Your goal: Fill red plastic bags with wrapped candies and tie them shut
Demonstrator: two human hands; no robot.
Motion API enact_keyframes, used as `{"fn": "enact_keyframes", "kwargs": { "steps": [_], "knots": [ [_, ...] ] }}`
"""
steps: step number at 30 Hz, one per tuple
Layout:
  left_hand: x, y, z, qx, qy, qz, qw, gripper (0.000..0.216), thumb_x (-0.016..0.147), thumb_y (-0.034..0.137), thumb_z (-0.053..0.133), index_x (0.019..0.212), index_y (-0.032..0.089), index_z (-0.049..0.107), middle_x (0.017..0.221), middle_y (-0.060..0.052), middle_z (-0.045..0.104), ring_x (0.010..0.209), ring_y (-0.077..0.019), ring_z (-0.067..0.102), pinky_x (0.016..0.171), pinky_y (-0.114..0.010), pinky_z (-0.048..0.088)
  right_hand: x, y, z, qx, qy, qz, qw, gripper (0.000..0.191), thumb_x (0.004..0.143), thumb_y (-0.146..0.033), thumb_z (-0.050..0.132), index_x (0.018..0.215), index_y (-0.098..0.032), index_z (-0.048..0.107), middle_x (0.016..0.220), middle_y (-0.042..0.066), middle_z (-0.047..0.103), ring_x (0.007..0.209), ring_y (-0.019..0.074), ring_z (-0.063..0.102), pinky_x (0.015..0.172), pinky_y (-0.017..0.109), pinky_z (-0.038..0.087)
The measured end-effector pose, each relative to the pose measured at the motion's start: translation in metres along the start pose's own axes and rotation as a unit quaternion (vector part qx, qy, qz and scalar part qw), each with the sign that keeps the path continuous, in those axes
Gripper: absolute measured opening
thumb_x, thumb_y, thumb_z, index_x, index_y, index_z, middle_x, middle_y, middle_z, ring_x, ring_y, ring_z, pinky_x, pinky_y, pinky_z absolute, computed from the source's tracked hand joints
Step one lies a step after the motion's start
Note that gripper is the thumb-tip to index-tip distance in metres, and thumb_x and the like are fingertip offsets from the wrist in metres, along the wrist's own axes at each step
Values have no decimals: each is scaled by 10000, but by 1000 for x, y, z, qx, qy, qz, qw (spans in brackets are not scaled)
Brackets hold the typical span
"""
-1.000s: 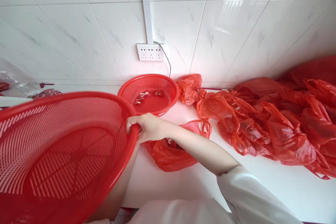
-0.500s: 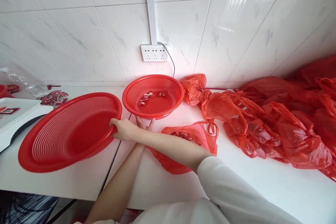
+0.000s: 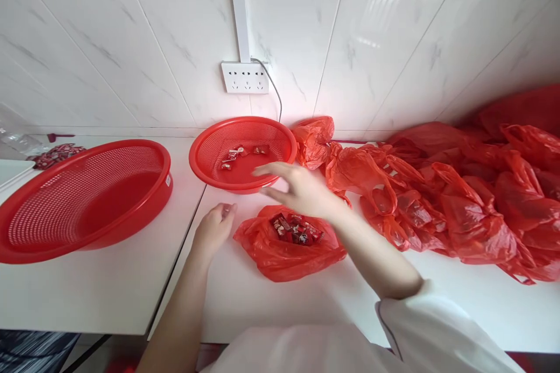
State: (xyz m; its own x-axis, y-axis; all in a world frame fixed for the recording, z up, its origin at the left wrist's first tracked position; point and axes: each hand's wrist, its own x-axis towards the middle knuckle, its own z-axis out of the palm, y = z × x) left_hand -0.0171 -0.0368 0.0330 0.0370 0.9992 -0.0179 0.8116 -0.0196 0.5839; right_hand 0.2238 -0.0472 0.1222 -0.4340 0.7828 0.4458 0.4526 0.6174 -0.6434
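Observation:
My right hand (image 3: 300, 187) is open, its thumb and fingers apart, over the front right rim of the small red basket (image 3: 201, 170). Inside that basket lie several small wrapped packets (image 3: 234, 155). My left hand (image 3: 214, 226) hovers in front of the basket, its fingers loosely bent and the thumb apart; I see nothing held in it. Between and below my hands, an opened red plastic bag (image 3: 280, 262) sits on the table with dark red packets (image 3: 297, 229) showing in its mouth. A large red basket (image 3: 126, 218) stands to the left, touched by neither hand.
Filled red plastic bags (image 3: 472, 210) are heaped along the right. Another tied bag (image 3: 312, 141) stands beside the small basket. At far left are more packets (image 3: 56, 155), a clear plastic bottle (image 3: 20, 139) and a white tray (image 3: 15, 170). A socket panel (image 3: 245, 78) is on the tiled wall.
My right hand has let go of the large basket and moved right to the small one. My left hand has drawn back from under the small basket. The bag's mouth is now more open.

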Motion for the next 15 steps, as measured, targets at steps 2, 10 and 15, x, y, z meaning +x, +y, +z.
{"fn": "enact_keyframes", "kwargs": {
  "steps": [2,10,15],
  "knots": [
    [-17,2,0,7,-17,22,1000,349,943,485,414,929,202,617,944,-64,666,871,-218,635,762,-340,491,-36,12,-35,-81,8,84,993,361,918,-318,551,1267,-225,553,1271,81,617,1169,228,587,1001,399,453],
    [-66,38,14,157,-12,37,987,516,888,646,364,675,221,565,724,-59,645,724,-243,615,619,-322,391,-118,48,-57,-264,-136,360,884,485,913,-398,495,1370,-238,468,1120,130,683,998,306,666,725,401,529],
    [-54,34,27,169,-127,11,977,474,852,593,452,580,210,521,650,-52,645,606,-223,595,558,-298,331,-123,43,-58,-176,-80,294,936,406,904,-285,507,1309,-290,528,845,32,707,783,212,685,666,317,521]
  ]
}}
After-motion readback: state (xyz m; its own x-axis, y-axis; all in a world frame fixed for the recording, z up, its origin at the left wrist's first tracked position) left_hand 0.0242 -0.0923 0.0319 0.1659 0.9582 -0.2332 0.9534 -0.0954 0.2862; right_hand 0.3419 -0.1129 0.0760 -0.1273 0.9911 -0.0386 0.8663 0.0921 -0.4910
